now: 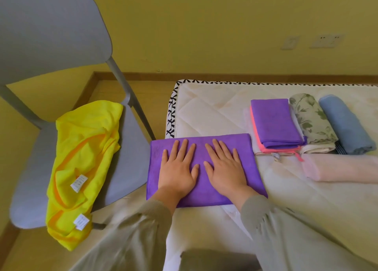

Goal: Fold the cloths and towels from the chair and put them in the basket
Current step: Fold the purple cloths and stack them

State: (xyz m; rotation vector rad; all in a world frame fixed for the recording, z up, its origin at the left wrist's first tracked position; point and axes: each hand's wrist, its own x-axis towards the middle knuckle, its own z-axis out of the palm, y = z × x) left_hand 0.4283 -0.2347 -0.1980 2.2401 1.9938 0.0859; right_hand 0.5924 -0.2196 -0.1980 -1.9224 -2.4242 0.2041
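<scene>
Sleeves reach in from the bottom edge. On the grey chair at the left lie crumpled yellow cloths. Left hand and right hand press flat, fingers straight, on a folded purple cloth on the mattress. Folded and rolled towels lie further right.

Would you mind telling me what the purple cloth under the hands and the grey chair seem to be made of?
Purple cloth: likely microfibre, matte, with fine ribbed weave lines. Grey chair: probably moulded plastic, judging by its smooth, satin, seamless shell.
</scene>
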